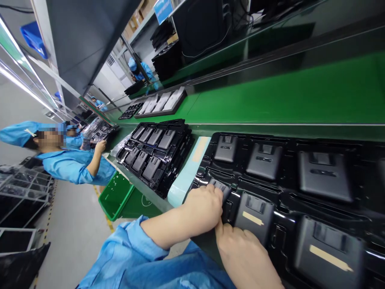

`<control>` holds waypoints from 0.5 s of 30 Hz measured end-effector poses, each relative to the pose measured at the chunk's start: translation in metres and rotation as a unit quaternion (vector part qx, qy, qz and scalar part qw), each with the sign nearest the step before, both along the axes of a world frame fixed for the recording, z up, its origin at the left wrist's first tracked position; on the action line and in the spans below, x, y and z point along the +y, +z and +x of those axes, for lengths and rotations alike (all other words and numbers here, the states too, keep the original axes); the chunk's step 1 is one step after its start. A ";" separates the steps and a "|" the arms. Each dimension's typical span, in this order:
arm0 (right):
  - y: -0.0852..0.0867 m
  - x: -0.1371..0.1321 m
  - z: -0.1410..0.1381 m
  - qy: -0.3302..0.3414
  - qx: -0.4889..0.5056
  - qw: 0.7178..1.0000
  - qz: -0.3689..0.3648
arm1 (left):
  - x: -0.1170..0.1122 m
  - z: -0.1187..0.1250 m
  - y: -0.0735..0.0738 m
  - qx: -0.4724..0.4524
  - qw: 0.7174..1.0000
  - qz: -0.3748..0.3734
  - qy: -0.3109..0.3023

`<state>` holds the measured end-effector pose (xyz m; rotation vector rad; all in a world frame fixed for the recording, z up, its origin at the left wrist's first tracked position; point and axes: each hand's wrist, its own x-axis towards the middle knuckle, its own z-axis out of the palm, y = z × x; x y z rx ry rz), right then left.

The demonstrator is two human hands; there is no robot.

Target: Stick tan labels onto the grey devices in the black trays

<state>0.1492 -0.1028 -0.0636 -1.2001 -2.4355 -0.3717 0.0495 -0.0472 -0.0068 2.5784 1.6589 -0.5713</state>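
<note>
My left hand (204, 210) is curled over a dark grey plastic case (221, 188) in the near left pocket of a black plastic tray (290, 196). Its fingers cover most of that case. Against it, fingertips bent downward, is my right hand (242, 251); whatever lies under its fingers is hidden. Just right of my hands, another grey case (255, 216) carries a pale yellow strip (253, 218). A similar case (327, 253) with a strip is farther right. The back-row cases (264, 160) show no yellow strip.
Pale blue backing paper (183, 182) with beige stickers lies left of the tray. Beyond it are stacked black trays of cases (152, 150) and a tray with pale wrapped pieces (164, 102). A green bin (116, 196) stands lower left. A co-worker in blue (72, 164) works farther along.
</note>
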 end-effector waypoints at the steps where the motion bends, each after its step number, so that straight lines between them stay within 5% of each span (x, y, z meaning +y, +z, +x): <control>1: 0.003 0.000 0.000 0.001 0.000 1.000 -0.016 | -0.001 0.002 -0.001 0.003 1.000 0.005 0.001; 7: 0.009 0.000 0.000 0.000 0.000 0.999 -0.035 | 0.001 0.003 -0.007 0.007 0.999 0.033 -0.010; 15: -0.007 0.002 -0.002 0.007 0.021 1.000 0.014 | 0.005 -0.004 -0.009 -0.028 0.998 0.051 -0.034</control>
